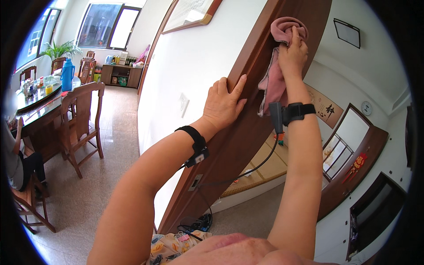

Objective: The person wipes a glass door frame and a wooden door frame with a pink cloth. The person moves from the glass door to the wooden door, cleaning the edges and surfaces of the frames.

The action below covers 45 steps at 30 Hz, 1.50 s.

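With its fingers, my right hand (293, 54) presses a bunched pink cloth (273, 79) against the upper part of a reddish-brown wooden door frame (228, 145). The cloth's stitched edge hangs down below the hand. My left hand (222, 101) lies lower on the frame's edge, fingers spread, with nothing in it. A metal strike plate (195, 183) is set into the frame further down. Both wrists wear black straps, and a cable (258, 167) runs from the unit on the right one.
At left, a person (18, 159) sits by a round dining table (39, 116) bearing a blue thermos (67, 75). A wooden chair (81, 122) stands nearer. A framed picture (190, 15) and a wall switch (183, 104) are on the white wall. Beyond the frame is a mat-covered platform (261, 165).
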{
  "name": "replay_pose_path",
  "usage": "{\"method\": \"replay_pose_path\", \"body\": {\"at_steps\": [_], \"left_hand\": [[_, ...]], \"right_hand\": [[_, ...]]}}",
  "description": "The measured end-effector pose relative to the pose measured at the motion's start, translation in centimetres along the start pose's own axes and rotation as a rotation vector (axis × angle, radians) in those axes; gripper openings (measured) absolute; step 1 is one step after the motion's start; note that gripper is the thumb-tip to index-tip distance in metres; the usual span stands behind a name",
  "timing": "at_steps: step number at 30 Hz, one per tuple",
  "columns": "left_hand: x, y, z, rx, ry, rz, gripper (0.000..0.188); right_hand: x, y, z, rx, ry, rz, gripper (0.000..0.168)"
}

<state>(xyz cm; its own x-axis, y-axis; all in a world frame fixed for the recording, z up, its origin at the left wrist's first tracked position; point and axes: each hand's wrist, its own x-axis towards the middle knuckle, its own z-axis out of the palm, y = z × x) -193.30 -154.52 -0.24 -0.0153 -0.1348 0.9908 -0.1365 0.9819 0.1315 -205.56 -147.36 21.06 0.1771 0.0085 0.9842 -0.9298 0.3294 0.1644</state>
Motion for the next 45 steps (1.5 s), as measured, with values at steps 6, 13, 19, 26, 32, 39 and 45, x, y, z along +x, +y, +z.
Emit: {"method": "replay_pose_path", "body": {"at_steps": [6, 13, 19, 26, 32, 39, 45], "left_hand": [[0.1, 0.0, -0.2, -0.016, -0.004, 0.007, 0.07], [0.1, -0.1, -0.4, -0.004, -0.005, 0.005, 0.071], [-0.1, -0.1, -0.2, 0.012, -0.002, 0.003, 0.071], [0.0, -0.4, -0.2, 0.035, 0.007, 0.003, 0.071], [-0.2, -0.5, 0.0, 0.038, 0.05, 0.028, 0.071], [-0.1, -0.3, 0.1, 0.041, 0.046, 0.024, 0.065], [0.0, -0.7, 0.4, 0.022, 0.008, 0.006, 0.064]], "right_hand": [[5.2, 0.5, -0.8, -0.295, 0.049, -0.2, 0.046], [7.9, -1.2, -2.1, -0.384, -0.257, -0.072, 0.045], [6.9, -2.4, -3.4, -0.396, -0.317, -0.073, 0.043], [2.2, -3.4, -5.2, -0.417, -0.333, -0.211, 0.037], [-2.2, -4.2, -6.6, -0.417, -0.352, -0.327, 0.023], [-8.0, -4.1, -7.8, -0.331, -0.374, -0.442, 0.023], [-12.8, -4.6, -8.9, -0.294, -0.449, -0.487, 0.026]]}}
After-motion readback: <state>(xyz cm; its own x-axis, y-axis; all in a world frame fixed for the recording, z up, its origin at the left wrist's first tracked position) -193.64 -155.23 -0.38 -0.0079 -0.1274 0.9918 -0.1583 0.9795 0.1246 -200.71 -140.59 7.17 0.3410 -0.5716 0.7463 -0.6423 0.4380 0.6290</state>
